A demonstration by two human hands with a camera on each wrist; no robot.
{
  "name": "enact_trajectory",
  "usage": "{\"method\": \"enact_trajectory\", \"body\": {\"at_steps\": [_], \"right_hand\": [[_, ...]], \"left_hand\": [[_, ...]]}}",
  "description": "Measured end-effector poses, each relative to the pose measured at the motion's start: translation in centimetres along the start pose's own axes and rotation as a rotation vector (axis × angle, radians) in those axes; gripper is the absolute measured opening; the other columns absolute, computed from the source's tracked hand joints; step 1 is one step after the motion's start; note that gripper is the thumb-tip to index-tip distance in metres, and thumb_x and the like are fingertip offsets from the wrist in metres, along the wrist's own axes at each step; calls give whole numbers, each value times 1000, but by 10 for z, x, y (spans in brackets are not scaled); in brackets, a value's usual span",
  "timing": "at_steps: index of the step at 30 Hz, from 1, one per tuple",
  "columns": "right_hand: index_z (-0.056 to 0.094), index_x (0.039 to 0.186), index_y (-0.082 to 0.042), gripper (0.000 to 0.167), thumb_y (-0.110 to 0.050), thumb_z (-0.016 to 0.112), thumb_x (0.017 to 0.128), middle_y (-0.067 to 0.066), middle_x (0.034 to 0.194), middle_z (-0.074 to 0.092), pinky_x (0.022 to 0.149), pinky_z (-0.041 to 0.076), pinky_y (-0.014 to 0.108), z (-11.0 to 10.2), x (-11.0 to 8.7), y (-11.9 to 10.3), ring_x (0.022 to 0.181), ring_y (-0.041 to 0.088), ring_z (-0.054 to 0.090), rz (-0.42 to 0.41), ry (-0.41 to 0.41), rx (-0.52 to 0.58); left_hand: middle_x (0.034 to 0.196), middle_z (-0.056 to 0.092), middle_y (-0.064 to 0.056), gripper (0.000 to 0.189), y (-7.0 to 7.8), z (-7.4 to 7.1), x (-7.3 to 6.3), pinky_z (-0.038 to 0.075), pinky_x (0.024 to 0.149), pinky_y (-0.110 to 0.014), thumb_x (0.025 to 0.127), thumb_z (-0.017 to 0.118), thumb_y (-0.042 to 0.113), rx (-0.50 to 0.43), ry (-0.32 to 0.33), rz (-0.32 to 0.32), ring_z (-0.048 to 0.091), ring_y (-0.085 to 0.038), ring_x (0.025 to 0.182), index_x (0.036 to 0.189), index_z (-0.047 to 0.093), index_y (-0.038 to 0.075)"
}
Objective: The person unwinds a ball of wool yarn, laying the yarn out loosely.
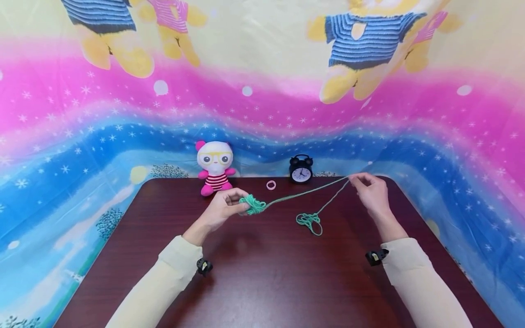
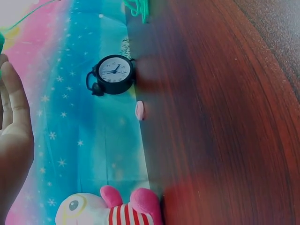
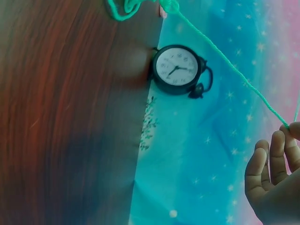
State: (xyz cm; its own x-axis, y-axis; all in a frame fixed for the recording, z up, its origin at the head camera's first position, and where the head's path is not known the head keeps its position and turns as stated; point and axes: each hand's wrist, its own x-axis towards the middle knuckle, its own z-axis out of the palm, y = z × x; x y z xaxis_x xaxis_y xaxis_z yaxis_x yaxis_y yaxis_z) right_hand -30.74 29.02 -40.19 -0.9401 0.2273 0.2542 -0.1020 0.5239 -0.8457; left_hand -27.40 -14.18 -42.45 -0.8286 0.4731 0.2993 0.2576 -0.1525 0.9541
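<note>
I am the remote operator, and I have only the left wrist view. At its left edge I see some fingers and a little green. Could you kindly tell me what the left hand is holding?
Observer: In the head view, the left hand holds a small bundle of green yarn.
Operator: Thank you. The right hand is not in my picture. What is it doing, please?
Observer: The right hand pinches a strand that runs from the bundle.
Operator: I see also green loops at the top. Are they connected with something?
Observer: Yes, a second strand slants from the right hand to these loose loops.
</note>
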Motion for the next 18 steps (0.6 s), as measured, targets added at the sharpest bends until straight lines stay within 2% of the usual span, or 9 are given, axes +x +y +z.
{"method": "enact_trajectory", "body": {"at_steps": [3,6,8,14,18], "right_hand": [[72,115,-8,42,-45,63,96,-18,86,63,66,54,19,-5,0,5,76,2,59,41,-3,-7],[71,115,-10,41,-46,60,97,-8,95,66,67,53,20,-9,-2,11,80,4,59,67,-22,-51],[71,116,-11,42,-46,58,98,1,103,67,69,52,23,-11,-2,14,86,8,59,70,-46,-98],[69,121,-9,43,-43,52,102,18,122,68,77,51,37,-13,-3,24,108,33,62,28,-200,-250],[69,121,-9,40,-40,53,102,20,126,66,84,52,47,-11,-4,31,116,40,60,6,-310,-309]], "left_hand": [[99,74,6,35,2,0,0,60,73,-25,93,66,2,-12,31,12,71,-6,80,124,58,-10],[103,73,7,43,3,0,1,60,72,-24,93,66,2,-13,73,17,70,-6,81,132,54,-10],[103,72,7,41,5,1,1,60,72,-25,93,65,1,-13,96,21,69,-6,81,131,55,-10],[95,72,7,33,5,3,2,60,71,-26,93,63,0,-6,134,6,69,-8,75,121,56,-15],[92,72,8,34,3,5,3,60,70,-24,93,64,2,14,140,-21,70,-7,73,120,55,-17]]}}
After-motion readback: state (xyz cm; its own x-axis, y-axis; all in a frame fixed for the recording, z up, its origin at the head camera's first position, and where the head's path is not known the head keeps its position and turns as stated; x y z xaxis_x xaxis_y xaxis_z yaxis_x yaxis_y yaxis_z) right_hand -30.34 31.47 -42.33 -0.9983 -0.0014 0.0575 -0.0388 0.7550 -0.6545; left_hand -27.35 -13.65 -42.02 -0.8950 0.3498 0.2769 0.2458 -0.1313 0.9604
